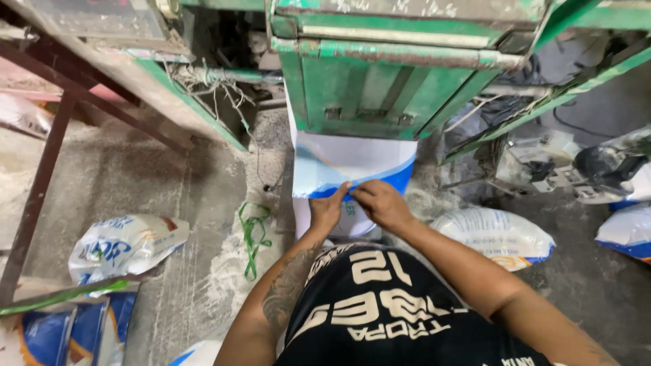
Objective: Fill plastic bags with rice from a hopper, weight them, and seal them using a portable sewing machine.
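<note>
1. A white woven plastic sack with a blue curved band (pixel 352 166) hangs upright beneath the worn green metal chute (pixel 380 88) of a machine, its mouth hidden up under the chute's lower edge.
2. The left hand (pixel 328 209) is pressed against the front of the sack, fingers (pixel 339 193) closed in a pinch on the sack's fabric at the blue band.
3. The right hand (pixel 380 203) lies just beside the left, touching it at the fingertips, its fingers curled down and gripping the same stretch of fabric.
4. Both forearms reach forward from the person's black printed shirt (pixel 386 305); the left forearm bears a tattoo.
5. To the right, a filled white sack with blue trim (pixel 498 237) lies on the dusty concrete floor (pixel 169 176).
6. To the left, a crumpled white and blue sack (pixel 125 247) lies on the floor, well apart from the hands.
7. A loose green plastic strap (pixel 252 234) lies on spilled white powder between that sack and the hanging one.
</note>
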